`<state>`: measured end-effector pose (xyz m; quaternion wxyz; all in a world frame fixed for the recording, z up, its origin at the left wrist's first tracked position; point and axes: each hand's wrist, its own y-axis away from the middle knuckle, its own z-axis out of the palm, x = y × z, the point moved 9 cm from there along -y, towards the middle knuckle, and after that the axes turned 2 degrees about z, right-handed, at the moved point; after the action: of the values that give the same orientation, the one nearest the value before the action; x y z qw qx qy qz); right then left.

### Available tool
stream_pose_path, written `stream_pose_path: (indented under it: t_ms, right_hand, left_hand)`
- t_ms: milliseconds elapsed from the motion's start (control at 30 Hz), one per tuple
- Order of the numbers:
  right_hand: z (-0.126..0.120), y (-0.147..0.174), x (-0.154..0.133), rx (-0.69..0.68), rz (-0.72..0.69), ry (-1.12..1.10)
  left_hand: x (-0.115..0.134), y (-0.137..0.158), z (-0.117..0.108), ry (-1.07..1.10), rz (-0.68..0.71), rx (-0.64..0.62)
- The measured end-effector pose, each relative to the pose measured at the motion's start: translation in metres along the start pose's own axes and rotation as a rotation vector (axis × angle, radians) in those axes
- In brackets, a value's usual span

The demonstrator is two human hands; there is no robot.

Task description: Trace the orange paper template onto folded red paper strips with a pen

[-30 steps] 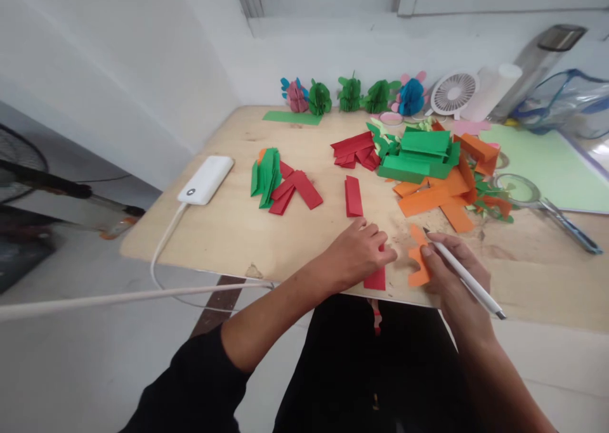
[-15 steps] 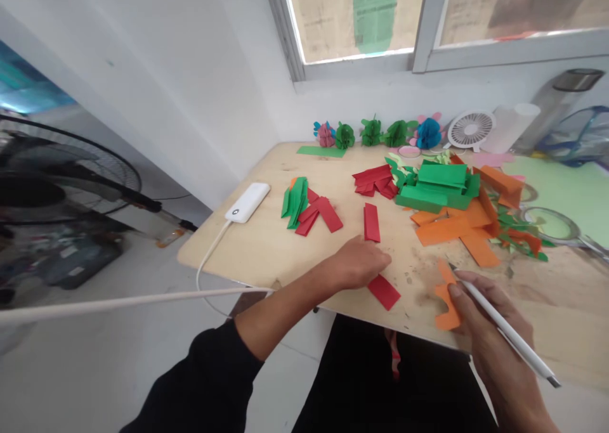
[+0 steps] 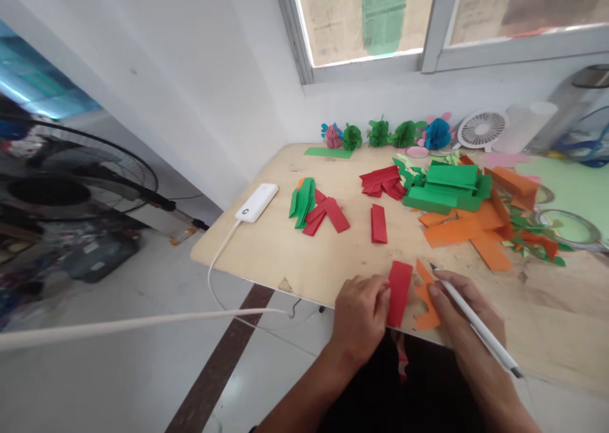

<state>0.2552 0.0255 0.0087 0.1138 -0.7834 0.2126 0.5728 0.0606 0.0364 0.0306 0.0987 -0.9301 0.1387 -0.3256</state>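
My left hand [image 3: 360, 316] pinches the left edge of a red folded paper strip [image 3: 399, 293] near the table's front edge. My right hand [image 3: 469, 322] grips a slim white pen [image 3: 480, 325], its dark tip pointing up and left. The same hand's fingers also hold an orange paper cutout [image 3: 427, 312] with a wavy edge, just right of the red strip. Beyond my hands lies a single red folded strip [image 3: 379, 224]. Farther left, green folded papers [image 3: 302, 203] rest beside several red strips [image 3: 335, 214].
A white power bank [image 3: 257, 203] with a cable lies at the left. Green folded paper [image 3: 451, 177] and orange paper [image 3: 457, 230] pile up at the right, near a tape roll [image 3: 568, 226]. Paper figures [image 3: 379, 133] and a small white fan [image 3: 483, 129] line the wall.
My left hand has drawn the red strip toward me and turned it more upright. My right hand has moved left with the pen and orange cutout, bringing them beside the strip.
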Motion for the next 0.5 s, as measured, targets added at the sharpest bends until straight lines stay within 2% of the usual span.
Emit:
stream_pose_path:
  t_ms: [67, 133, 233, 367, 500]
  right_hand:
    - [0.006, 0.001, -0.005, -0.024, -0.052, 0.012]
    - [0.01, 0.002, -0.007, -0.024, -0.082, 0.028]
    - [0.015, 0.002, -0.005, -0.032, -0.085, 0.039]
    - [0.02, 0.0, -0.004, -0.044, -0.129, 0.029]
    - [0.025, -0.001, -0.01, -0.069, -0.17, 0.054]
  left_hand:
    - [0.0, 0.002, -0.005, 0.063, 0.088, -0.043]
    - [0.004, 0.003, -0.003, 0.101, 0.234, -0.172]
    - [0.005, 0.005, 0.002, 0.048, 0.397, -0.276]
    - [0.008, 0.004, 0.006, -0.049, 0.542, -0.227]
    - [0.012, 0.0, 0.013, -0.086, 0.593, -0.162]
